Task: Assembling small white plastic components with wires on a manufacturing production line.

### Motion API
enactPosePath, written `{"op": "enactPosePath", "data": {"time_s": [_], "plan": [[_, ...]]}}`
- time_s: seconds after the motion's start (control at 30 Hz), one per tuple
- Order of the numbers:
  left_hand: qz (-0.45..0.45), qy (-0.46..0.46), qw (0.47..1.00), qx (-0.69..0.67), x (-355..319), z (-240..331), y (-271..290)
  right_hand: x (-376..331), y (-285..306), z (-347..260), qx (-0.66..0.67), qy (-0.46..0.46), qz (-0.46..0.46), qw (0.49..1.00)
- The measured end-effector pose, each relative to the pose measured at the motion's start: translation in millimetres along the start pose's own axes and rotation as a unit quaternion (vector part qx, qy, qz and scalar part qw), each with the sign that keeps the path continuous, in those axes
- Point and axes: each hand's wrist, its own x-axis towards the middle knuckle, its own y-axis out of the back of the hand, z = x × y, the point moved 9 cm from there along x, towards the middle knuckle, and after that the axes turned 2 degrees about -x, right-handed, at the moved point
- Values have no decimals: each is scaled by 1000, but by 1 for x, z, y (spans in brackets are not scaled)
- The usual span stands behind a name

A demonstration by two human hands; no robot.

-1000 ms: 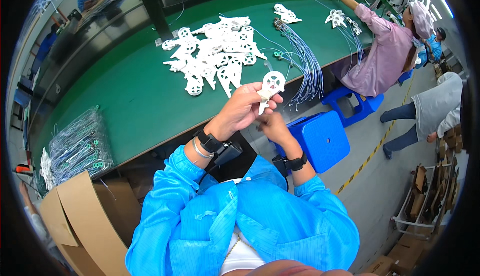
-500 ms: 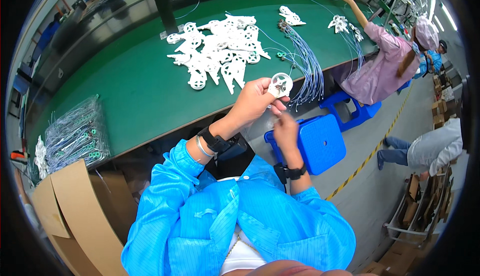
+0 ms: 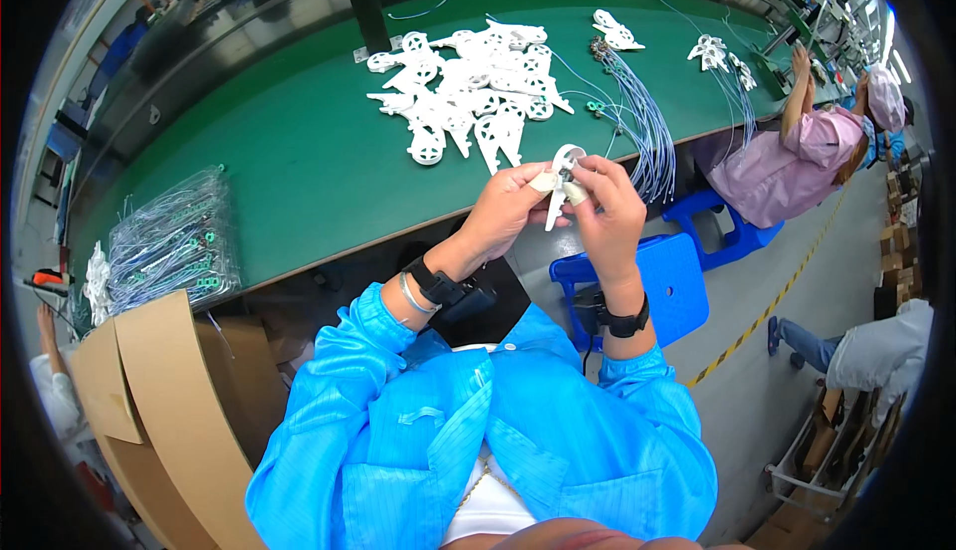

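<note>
In front of my chest, above the table's near edge, my two hands hold a white plastic part (image 3: pixel 569 158) with a round ring and a pointed tail. My left hand (image 3: pixel 505 209) is closed on its left side, thumb on top. From the right, my right hand (image 3: pixel 614 214) pinches it near the ring. Something small and dark shows inside the ring, too small to name. Beyond the hands lies a heap of similar white plastic parts (image 3: pixel 478 82). A bundle of thin bluish-white cables (image 3: pixel 642 117) hangs over the table edge to the right.
The green table (image 3: pixel 299 182) runs across the view. At left are a clear bag of cables (image 3: pixel 169 246) and a cardboard box (image 3: pixel 179 391). Blue stools (image 3: pixel 672 286) stand at right. A co-worker in pink (image 3: pixel 797 167) sits farther along. More white parts (image 3: pixel 709 50) lie there.
My right hand has risen from below and taken hold of the white part. The part has turned, its ring now edge-on and its tail pointing down. The co-worker's arm has drawn back.
</note>
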Motion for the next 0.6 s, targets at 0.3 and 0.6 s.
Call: {"op": "enactPosePath", "data": {"time_s": [0.3, 0.6], "plan": [[73, -130, 988, 32, -8, 1, 13, -10, -11, -19, -80, 85, 95, 989], [-16, -12, 999, 28, -5, 5, 19, -12, -9, 13, 119, -51, 17, 991]]}}
